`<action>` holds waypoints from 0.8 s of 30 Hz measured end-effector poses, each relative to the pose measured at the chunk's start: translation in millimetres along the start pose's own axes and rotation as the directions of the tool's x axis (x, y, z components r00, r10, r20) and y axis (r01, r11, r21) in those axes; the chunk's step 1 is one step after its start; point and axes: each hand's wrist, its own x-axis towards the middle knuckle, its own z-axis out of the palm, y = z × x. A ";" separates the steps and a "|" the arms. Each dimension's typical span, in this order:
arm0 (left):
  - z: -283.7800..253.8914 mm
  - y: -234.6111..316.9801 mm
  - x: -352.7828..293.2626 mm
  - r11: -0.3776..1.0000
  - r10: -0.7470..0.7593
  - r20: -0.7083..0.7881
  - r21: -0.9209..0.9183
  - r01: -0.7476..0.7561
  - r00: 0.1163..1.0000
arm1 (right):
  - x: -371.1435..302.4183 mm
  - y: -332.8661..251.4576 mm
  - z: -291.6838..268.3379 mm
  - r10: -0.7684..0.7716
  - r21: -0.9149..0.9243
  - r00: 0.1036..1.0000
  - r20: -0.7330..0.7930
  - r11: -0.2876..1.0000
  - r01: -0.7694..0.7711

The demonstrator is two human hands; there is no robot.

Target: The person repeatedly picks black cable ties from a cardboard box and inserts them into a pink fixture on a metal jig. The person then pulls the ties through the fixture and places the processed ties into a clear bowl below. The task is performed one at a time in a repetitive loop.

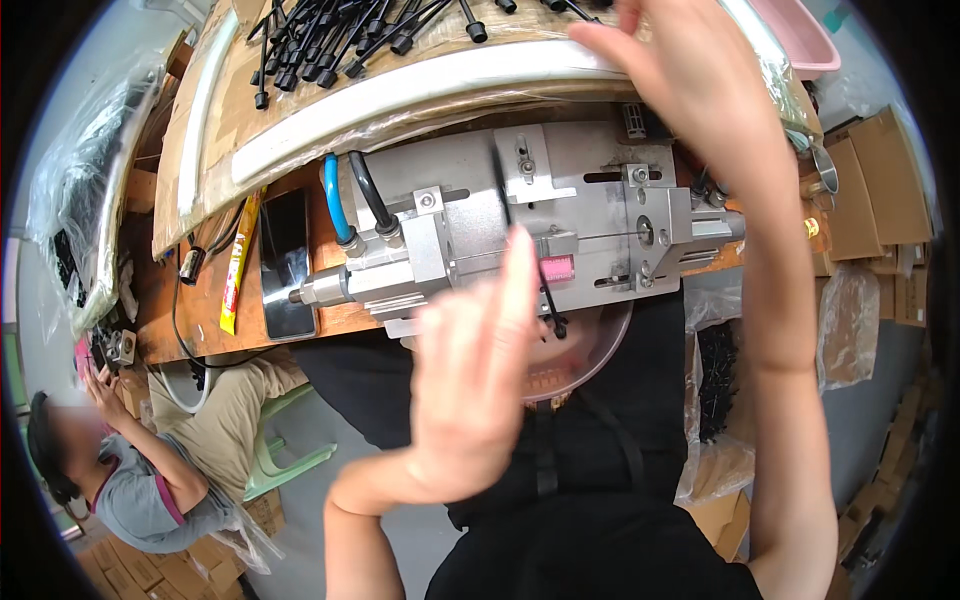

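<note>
My left hand, smeared by motion, reaches up over the front of a silver metal clamping fixture. A thin black rod, its upper part blurred, runs past the fingertips. Its lower end, with a black knob, hangs over a translucent bowl below the fixture's front edge. Whether my fingers grip the rod cannot be made out. My right hand stretches over the far cardboard tray, thumb spread and the other fingers partly cut off by the upper edge. Left of it lies a heap of black knob-ended rods.
The cardboard tray has a white padded front edge. Left of the fixture are blue and black hoses, a dark phone and a yellow wrapper. A seated person is at far left. Cartons stand at right.
</note>
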 end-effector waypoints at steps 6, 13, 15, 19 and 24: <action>40.9 14.9 -33.6 0.992 -0.028 0.248 0.127 -0.004 0.968 | 33.0 -4.8 -37.1 -0.146 0.218 0.929 0.341 0.973 0.073; 36.4 12.5 -22.9 0.992 -0.024 0.309 0.121 -0.015 0.951 | 33.5 53.3 -38.8 -0.114 0.900 0.903 0.415 0.195 -0.389; 25.2 7.3 -8.8 0.997 0.014 0.303 0.069 -0.036 0.953 | 0.9 47.7 -37.9 -0.030 0.912 0.976 0.217 0.363 -0.191; 3.9 -45.2 70.9 0.994 0.040 -0.111 0.103 -0.028 0.993 | -92.6 -1.8 -6.3 -0.207 0.716 0.975 -0.085 0.668 0.204; -17.5 -48.9 154.8 0.994 0.076 0.102 0.070 -0.083 0.992 | -178.3 -43.9 42.9 -0.138 0.588 0.989 -0.053 0.796 0.143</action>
